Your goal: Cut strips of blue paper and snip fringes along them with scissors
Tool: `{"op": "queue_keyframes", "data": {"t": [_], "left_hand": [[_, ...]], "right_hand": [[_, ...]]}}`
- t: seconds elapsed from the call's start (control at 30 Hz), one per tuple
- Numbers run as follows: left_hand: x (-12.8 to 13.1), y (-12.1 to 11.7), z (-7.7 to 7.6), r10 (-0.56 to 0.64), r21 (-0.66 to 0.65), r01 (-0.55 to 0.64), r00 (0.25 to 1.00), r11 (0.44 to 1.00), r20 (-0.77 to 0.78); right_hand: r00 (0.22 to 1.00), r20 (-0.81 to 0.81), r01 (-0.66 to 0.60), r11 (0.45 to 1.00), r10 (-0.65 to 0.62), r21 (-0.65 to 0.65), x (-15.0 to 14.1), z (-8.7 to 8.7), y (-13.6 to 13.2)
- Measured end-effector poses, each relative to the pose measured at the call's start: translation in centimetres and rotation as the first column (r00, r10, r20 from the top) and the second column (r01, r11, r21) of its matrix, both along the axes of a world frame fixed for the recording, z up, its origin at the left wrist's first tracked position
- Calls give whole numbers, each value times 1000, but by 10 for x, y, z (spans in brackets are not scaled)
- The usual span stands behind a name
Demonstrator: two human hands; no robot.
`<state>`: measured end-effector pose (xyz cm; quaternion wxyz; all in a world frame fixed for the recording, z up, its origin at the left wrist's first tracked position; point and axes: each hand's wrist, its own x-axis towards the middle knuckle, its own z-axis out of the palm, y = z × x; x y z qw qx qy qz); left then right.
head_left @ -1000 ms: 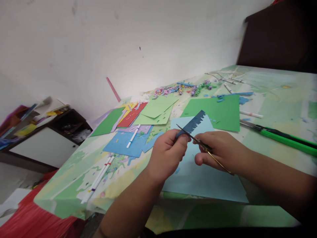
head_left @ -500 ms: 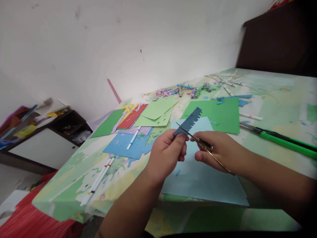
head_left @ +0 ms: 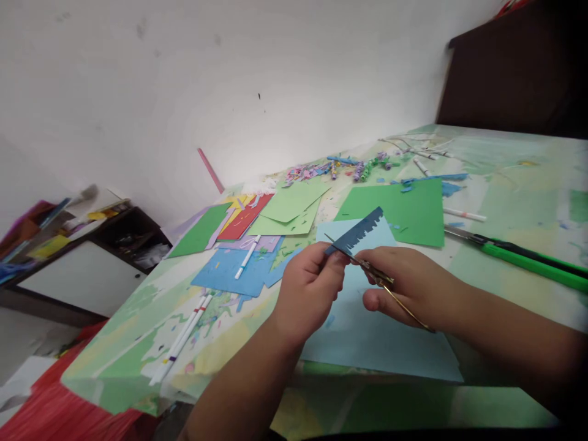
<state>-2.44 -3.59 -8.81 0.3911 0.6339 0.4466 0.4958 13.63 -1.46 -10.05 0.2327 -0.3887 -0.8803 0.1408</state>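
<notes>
My left hand (head_left: 312,288) pinches the lower end of a dark blue paper strip (head_left: 361,229), whose right edge is cut into a fringe. My right hand (head_left: 407,285) is closed on gold-handled scissors (head_left: 380,277). Their blades cross the strip just above my left fingertips. Under both hands lies a light blue sheet of paper (head_left: 381,346), partly hidden by them. A green sheet (head_left: 395,208) rests behind it.
A green utility knife (head_left: 533,260) lies on the right. Coloured sheets, among them a blue one (head_left: 225,269) and a red one (head_left: 245,217), spread to the left. White markers (head_left: 184,334) lie near the left table edge. Curled paper scraps (head_left: 312,173) sit by the wall.
The strip has tilted slightly and its far end has shifted to the right. The thumb and fingers of my right hand have spread a little on the scissors. Both hands keep their holds.
</notes>
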Motion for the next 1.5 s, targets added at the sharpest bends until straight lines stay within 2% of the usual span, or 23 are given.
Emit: {"op": "queue_keyframes", "data": {"t": [0.27, 0.43, 0.57, 0.73, 1.0, 1.17, 1.5], "left_hand": [[1, -3, -2, -43, 22, 43, 999, 999, 22], [3, -4, -3, -74, 69, 73, 997, 995, 6], [5, -4, -4, -79, 90, 80, 997, 993, -9], [8, -5, -9, -44, 117, 42, 999, 992, 13], [12, -2, -19, -16, 133, 5, 996, 991, 84], [10, -1, -22, -44, 126, 30, 993, 992, 108], [9, 0, -22, -122, 43, 116, 976, 992, 182]], "right_hand": [[990, -78, -121, 991, 116, -52, 2, -2, -3], [988, -120, -99, 994, 93, -50, 0, -3, -4], [988, -123, -91, 996, 92, 14, -1, -9, -4], [996, -89, -14, 994, 24, 110, -2, -15, -4], [998, -39, 58, 954, -48, 293, -4, -18, -3], [996, -10, 89, 943, -91, 321, -4, -18, -4], [996, -2, 79, 931, -84, 357, -2, -16, -3]]}}
